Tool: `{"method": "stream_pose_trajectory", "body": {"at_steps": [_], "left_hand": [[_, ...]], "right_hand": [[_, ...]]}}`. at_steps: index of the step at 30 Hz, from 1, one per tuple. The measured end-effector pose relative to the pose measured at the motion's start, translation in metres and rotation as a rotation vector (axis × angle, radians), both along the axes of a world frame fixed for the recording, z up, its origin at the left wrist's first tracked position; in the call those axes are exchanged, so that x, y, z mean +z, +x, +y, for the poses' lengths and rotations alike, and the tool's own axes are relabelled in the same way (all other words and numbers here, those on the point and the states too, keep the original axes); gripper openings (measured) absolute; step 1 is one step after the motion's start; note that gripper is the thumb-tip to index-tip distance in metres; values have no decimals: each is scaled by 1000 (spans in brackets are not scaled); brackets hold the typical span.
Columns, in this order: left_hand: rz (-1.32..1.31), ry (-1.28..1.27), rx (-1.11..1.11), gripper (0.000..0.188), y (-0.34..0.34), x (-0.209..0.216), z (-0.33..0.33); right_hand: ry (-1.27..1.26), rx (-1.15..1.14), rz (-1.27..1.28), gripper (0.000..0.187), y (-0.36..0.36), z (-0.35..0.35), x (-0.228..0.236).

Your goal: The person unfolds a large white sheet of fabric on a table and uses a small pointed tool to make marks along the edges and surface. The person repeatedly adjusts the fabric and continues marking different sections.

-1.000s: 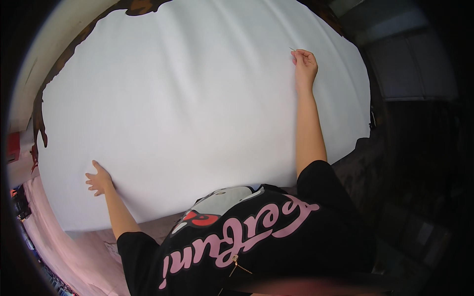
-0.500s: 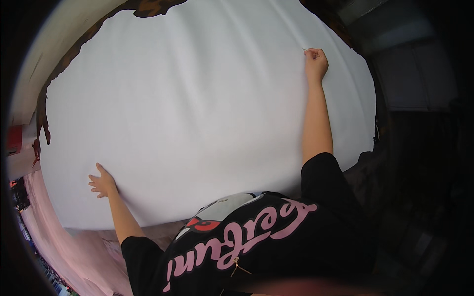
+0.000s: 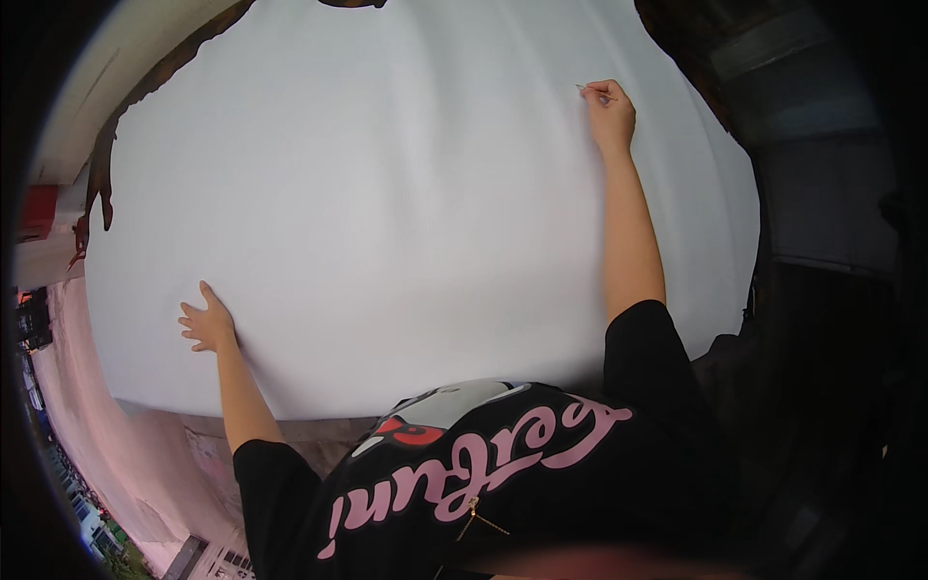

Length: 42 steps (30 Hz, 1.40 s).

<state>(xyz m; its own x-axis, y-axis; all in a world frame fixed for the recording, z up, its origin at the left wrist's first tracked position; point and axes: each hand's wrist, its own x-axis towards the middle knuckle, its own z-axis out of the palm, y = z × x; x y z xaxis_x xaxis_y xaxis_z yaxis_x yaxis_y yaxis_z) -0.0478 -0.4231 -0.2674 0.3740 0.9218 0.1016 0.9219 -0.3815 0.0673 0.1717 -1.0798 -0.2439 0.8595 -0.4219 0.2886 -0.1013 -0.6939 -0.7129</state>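
Observation:
A broad white sheet (image 3: 387, 242) with soft lengthwise folds covers most of the surface before me. My left hand (image 3: 208, 321) lies on its left part with the fingers spread, holding nothing. Far off on the right, my right hand (image 3: 612, 118) is closed in a pinch over the sheet. Between its fingers is a thin, pointed stick-like tool (image 3: 580, 87), its tip directed left. The tool is too small for me to tell its kind, or whether its tip touches the sheet.
Dark brown, irregular edging (image 3: 101, 184) shows past the sheet's left side. A pink surface (image 3: 106, 416) runs along the lower left, and a red object (image 3: 39, 213) stands farther up. Grey panels (image 3: 802, 164) rise at the right, above a dark area.
The view has shifted slightly, so the sheet's near edge sits higher. My right hand has moved a little left with the thin tool, which shows more clearly. The left hand stays spread.

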Motion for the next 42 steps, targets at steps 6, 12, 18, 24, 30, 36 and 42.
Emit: {"method": "stream_pose_trajectory", "body": {"at_steps": [6, 12, 18, 24, 30, 36, 42], "left_hand": [[-41, -7, -14, 88, -4, 1, -3], [-40, -20, -16, 88, -1, 6, -5], [-57, -31, -25, 88, -1, 7, -7], [-64, -30, -32, 88, -1, 5, -6], [-52, -23, -30, 88, 0, 3, -4], [-39, -5, -11, 88, 3, -2, -2], [-74, -20, -53, 90, 4, -4, -1]], "right_hand": [[508, 12, -113, 15, -20, 17, 22], [954, 846, 149, 15, -91, 169, 33], [757, 635, 232, 13, -76, 200, 24], [319, 541, 255, 13, -65, 205, 18], [275, 567, 359, 13, -97, 205, 29], [428, 607, 413, 11, -181, 192, 36], [687, 345, 116, 12, -249, 153, 26]]}}
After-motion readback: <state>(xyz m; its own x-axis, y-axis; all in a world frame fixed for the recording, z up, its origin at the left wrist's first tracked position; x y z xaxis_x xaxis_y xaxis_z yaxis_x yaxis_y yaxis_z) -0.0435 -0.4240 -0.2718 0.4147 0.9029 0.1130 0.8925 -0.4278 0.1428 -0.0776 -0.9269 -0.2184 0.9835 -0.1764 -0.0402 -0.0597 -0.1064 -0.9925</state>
